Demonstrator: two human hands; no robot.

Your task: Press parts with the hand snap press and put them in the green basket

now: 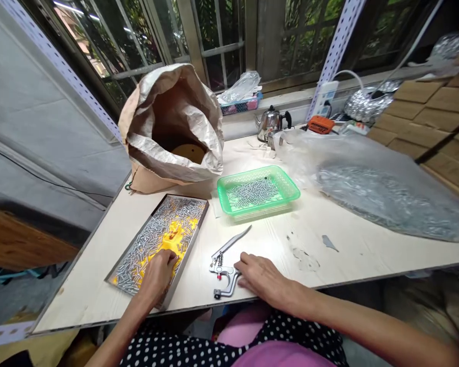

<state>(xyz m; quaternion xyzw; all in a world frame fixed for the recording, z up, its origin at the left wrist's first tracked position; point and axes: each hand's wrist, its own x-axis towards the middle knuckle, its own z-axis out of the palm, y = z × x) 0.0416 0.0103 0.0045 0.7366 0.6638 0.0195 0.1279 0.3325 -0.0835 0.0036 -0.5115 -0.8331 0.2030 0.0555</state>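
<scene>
Small silver metal pieces (137, 250) cover much of a shallow tray (191, 243) with a yellow bottom. My left hand (159, 272) reaches into this tray, fingers pinched together among the pieces; whatever they hold is too small to name. A metal hand press (226, 275) with a long lever lies on the table to the right of the tray. My right hand (262, 278) rests beside it, curled, its fingertips at the press's frame. Behind the press, a green plastic basket (229, 210) holds more silver pieces.
A large open paper sack (206, 127) stands at the back left. Plastic sheeting with metal pieces (390, 193) lies at the right, near stacked cardboard boxes (439, 122). A kettle (270, 122) and an orange object (320, 124) sit by the window. The table's front edge runs below my hands.
</scene>
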